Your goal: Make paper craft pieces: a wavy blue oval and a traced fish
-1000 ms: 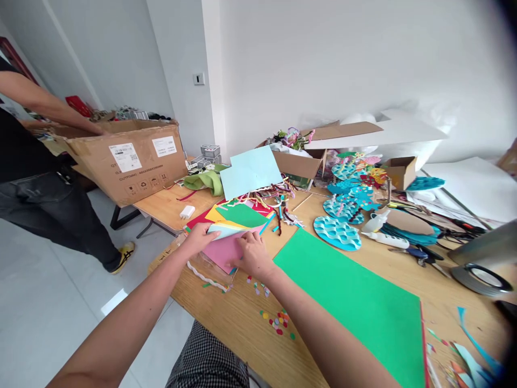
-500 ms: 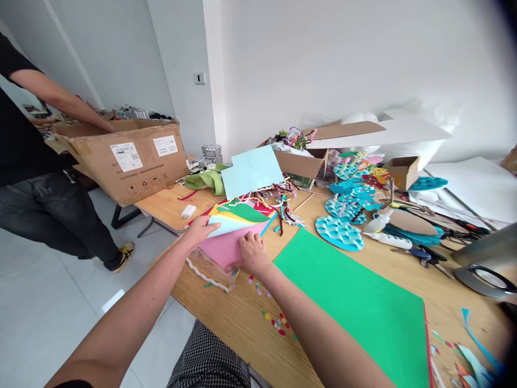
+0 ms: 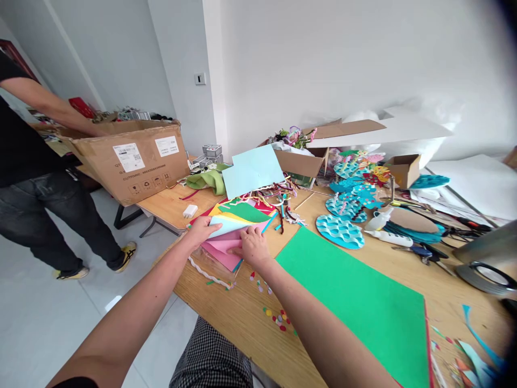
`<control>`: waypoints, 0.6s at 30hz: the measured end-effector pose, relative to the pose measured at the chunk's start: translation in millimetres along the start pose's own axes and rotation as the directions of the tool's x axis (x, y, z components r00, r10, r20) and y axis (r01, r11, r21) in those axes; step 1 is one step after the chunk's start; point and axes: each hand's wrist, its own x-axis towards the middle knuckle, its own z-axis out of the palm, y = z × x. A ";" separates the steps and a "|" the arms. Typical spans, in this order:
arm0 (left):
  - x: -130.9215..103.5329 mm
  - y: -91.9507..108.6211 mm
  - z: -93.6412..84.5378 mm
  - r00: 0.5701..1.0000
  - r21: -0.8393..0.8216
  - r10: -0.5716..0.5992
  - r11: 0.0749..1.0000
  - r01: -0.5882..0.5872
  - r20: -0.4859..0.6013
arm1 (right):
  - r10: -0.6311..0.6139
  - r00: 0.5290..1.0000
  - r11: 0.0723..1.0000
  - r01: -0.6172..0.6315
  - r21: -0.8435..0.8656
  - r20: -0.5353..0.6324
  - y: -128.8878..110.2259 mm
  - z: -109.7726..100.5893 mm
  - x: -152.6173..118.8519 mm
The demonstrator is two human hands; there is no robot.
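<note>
A stack of coloured craft sheets lies near the table's left edge, partly in a clear plastic sleeve (image 3: pixel 217 265). My left hand (image 3: pixel 201 231) grips the curled-back edge of the upper sheets, thumb on the light blue one (image 3: pixel 221 225). Yellow and green show behind it. My right hand (image 3: pixel 254 247) is closed at the edge of a pink sheet (image 3: pixel 221 245), which bends up off another pink layer below. Right of my right hand, a large green sheet (image 3: pixel 355 296) lies flat on top of a red one.
Pale blue cut sheet (image 3: pixel 254 172) rests on yarn strips behind the stack. Blue wavy ovals (image 3: pixel 340 231), glue bottles (image 3: pixel 390 238) and a tape roll (image 3: pixel 487 276) lie to the right. At left, a person reaches into a large carton (image 3: pixel 141 161). Paper dots (image 3: pixel 278 319) are scattered in front.
The pink sheet's near edge has come up and back with my right hand, exposing more pink beneath. My left hand stays on the folded sheets. The person at left has shifted slightly.
</note>
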 end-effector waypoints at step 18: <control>-5.9 -3.1 4.2 0.996 0.157 0.086 0.984 -0.083 -0.011 | 0.139 0.987 0.937 -0.106 0.333 -0.078 7.5 -6.4 -4.4</control>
